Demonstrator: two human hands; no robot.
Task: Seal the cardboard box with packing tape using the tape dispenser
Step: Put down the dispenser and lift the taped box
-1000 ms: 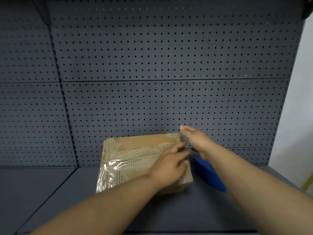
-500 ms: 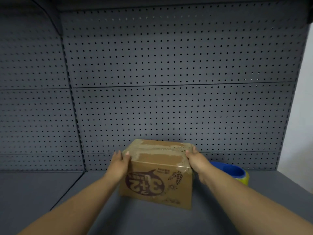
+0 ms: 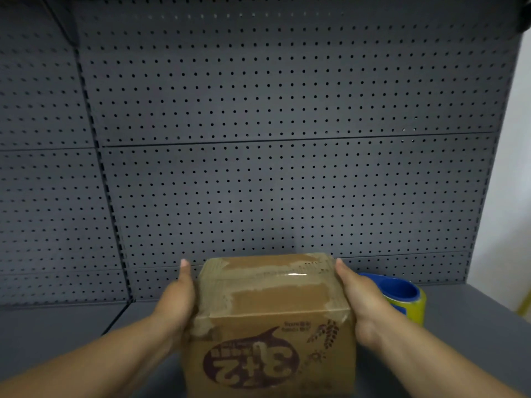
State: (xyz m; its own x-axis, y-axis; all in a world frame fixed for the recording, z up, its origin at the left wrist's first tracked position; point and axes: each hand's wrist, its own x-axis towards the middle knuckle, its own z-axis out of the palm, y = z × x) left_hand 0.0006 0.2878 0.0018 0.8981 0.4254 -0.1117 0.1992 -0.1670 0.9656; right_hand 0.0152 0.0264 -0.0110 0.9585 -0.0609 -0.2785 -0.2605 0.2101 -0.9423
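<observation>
Item: cardboard box (image 3: 270, 320), nearest the viewer over the grey shelf (image 3: 465, 326), printed front face forward with its print upside down; whether it rests or is lifted cannot be told. It is pressed between the left hand (image 3: 178, 303) and right hand (image 3: 359, 300), each laid flat on a side wall with fingers extended, nothing else held. The top is crossed by glossy clear tape (image 3: 287, 274), judged slippery; bare board is judged grippier. The box is judged light, stiff at its corners, best taken by opposite walls. Just behind the right hand a blue-and-yellow tape dispenser (image 3: 402, 294) is seen, untouched. Beyond stands a grey pegboard (image 3: 287, 168).
</observation>
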